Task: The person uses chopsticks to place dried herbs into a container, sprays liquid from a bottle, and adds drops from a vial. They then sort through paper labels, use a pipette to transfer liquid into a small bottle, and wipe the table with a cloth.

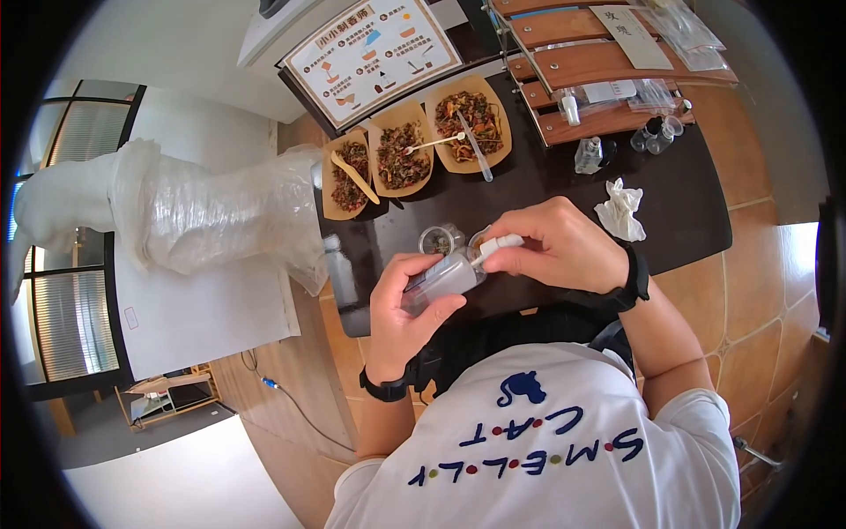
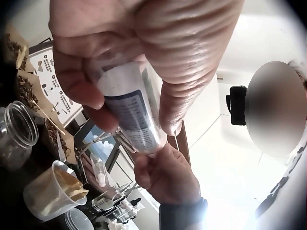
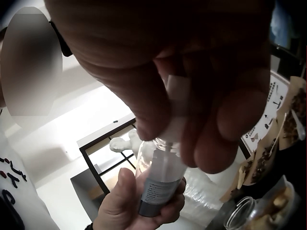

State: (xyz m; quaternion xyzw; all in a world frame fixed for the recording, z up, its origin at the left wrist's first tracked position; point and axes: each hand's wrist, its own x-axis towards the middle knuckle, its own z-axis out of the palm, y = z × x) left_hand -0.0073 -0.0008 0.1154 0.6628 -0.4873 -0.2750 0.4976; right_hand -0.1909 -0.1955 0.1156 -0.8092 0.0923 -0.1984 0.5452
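Note:
My left hand grips a clear labelled spray bottle, its fingers and thumb wrapped around the body. The bottle tilts with its neck toward my right hand. That hand pinches the white spray pump at the bottle's mouth. In the right wrist view the white pump sits between thumb and fingers, and a thin tube runs down inside the bottle. The blue-grey label shows in the left wrist view. Just beyond the hands stand a glass jar and a plastic cup with yellowish pieces.
Three paper trays of dried plant bits stand along the dark table's back, with stirrers in them. Behind them leans an illustrated sign. At the right are a wooden rack, small bottles and a crumpled tissue.

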